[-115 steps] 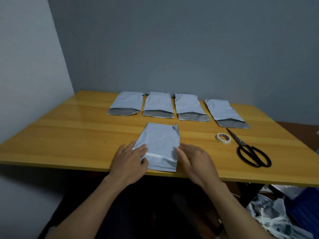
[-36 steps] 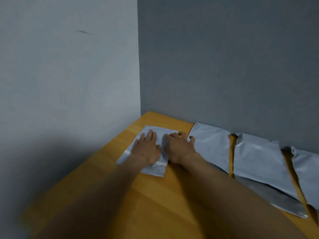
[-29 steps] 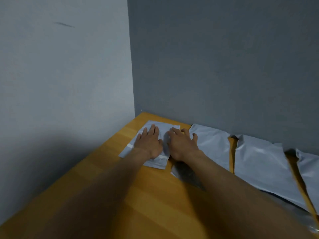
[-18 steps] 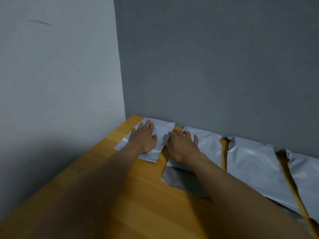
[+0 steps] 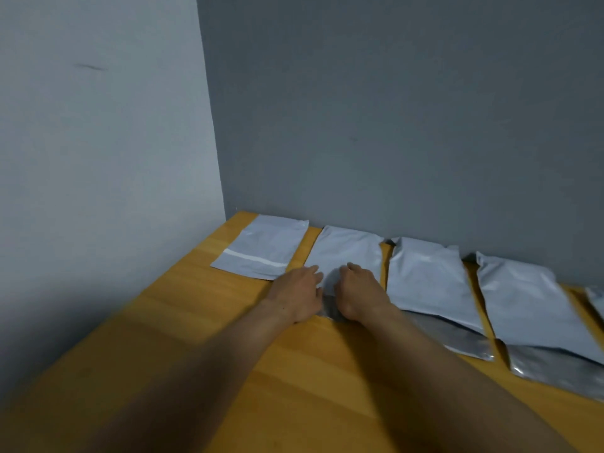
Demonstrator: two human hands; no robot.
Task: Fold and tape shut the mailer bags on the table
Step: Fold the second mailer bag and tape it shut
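Observation:
A folded, taped white mailer bag lies flat at the table's far left corner, with a white tape strip across its near end. Just right of it lies an unsealed mailer bag with a grey open flap. My left hand rests on this bag's near left edge and my right hand on its near right part. Both have fingers curled on the bag's near end, which hides most of the flap. Two more unsealed bags lie in a row to the right.
The wooden table stands in a room corner, with a pale wall on the left and a grey wall behind the bags. The edge of a further bag shows at the right border. Tape roll and scissors are out of view.
Both hands left the taped bag, which now lies alone at the far left corner, and moved right onto the near end of the neighbouring unsealed bag.

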